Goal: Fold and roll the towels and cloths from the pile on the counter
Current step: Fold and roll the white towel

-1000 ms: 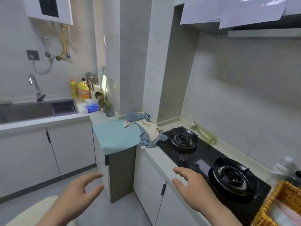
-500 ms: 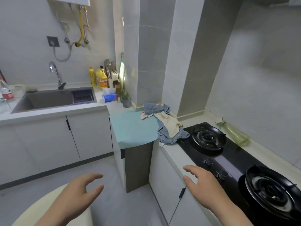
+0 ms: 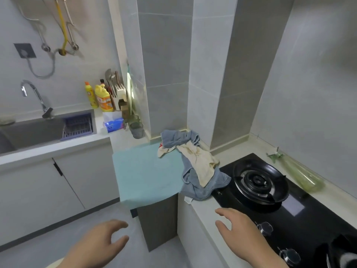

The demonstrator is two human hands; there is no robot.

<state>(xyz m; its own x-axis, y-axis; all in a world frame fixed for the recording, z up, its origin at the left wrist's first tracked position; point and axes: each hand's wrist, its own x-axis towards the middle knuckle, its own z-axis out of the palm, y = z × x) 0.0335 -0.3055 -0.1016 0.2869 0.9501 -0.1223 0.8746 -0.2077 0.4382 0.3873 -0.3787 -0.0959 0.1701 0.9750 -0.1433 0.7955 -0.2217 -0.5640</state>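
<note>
My left grip (image 3: 98, 242) hangs released over the grey floor (image 3: 48, 242), fingers loosely spread and holding nothing. Ahead and to its right, a smooth teal cloth (image 3: 146, 176) lies flat and square-edged on the desk (image 3: 201, 207). Beyond my right grip (image 3: 239, 231), also released above the desk's pale edge, sits the pile (image 3: 197, 171): a rumpled cream cloth (image 3: 201, 161) over crumpled blue towels (image 3: 173, 138), touching the teal cloth. Just right of that grip is a glossy black hob (image 3: 297, 207) with a round ringed burner (image 3: 258, 180).

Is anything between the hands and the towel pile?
Nothing does. The open left hand and right hand hover before the crumpled blue and cream towel pile; only flat teal cloth and white counter lie between.
</note>
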